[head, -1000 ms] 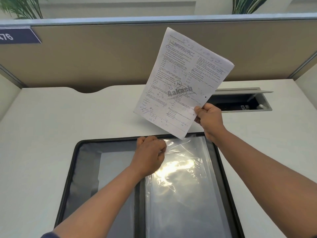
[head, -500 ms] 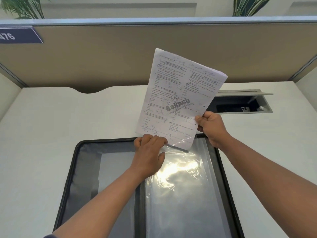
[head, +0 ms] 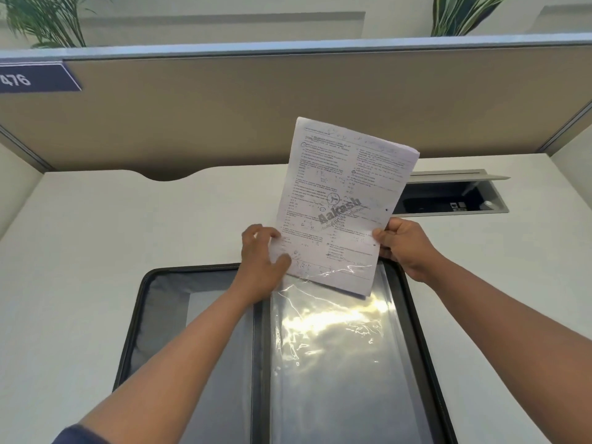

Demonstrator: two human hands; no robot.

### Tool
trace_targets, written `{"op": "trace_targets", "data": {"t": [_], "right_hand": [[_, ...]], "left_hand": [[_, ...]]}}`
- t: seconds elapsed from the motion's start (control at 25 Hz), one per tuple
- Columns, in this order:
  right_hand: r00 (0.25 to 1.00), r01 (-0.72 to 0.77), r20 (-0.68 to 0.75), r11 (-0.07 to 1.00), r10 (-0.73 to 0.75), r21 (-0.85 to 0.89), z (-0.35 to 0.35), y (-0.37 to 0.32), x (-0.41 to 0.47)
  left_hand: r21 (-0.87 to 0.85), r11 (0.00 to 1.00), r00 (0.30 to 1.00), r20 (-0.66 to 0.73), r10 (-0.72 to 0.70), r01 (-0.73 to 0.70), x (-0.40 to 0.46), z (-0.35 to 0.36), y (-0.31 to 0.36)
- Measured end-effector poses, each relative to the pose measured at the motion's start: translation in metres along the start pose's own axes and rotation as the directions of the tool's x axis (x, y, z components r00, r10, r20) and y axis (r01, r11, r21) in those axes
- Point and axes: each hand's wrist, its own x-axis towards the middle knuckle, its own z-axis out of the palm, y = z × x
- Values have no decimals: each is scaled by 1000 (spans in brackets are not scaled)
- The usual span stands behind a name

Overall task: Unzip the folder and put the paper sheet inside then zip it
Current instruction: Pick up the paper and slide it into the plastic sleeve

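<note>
The black zip folder (head: 141, 318) lies open flat on the white desk, with a shiny clear plastic sleeve (head: 333, 354) on its right half. A printed paper sheet (head: 346, 193) stands nearly upright over the sleeve's top edge, and its bottom edge sits just inside the sleeve mouth. My right hand (head: 403, 245) pinches the sheet's lower right edge. At the sheet's lower left corner, my left hand (head: 261, 254) grips the paper together with the sleeve's top edge.
A tan partition wall (head: 224, 116) closes off the back of the desk. An open cable hatch (head: 455, 197) with a raised lid is set into the desk at the right, behind the sheet. Plants show above the partition.
The sheet has come down and turned more upright, its bottom edge entering the sleeve mouth. My left hand rose from the sleeve edge to the sheet's lower left corner.
</note>
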Motion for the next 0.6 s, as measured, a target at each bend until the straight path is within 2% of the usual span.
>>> {"op": "trace_targets", "data": {"t": [0.08, 0.12, 0.28, 0.36, 0.52, 0.6], "right_hand": [[1000, -11, 13, 1000, 11, 10, -2, -1, 0], [1000, -20, 19, 1000, 19, 12, -3, -1, 1], [998, -52, 45, 998, 51, 22, -7, -2, 2], [997, -61, 45, 998, 60, 21, -10, -3, 3], [998, -58, 29, 998, 58, -6, -14, -6, 4], [998, -54, 32, 998, 55, -12, -15, -7, 4]], "left_hand": [[-305, 941, 988, -11, -154, 144, 3, -3, 2], [-374, 908, 979, 5, -203, 190, 5, -5, 3], [-376, 896, 972, 78, -222, 235, 15, -9, -1], [-310, 920, 969, 139, -206, 240, 20, -11, -2], [47, 994, 980, 168, -110, 103, 29, -12, 4], [74, 997, 983, 180, -49, 36, 22, -12, 7]]}}
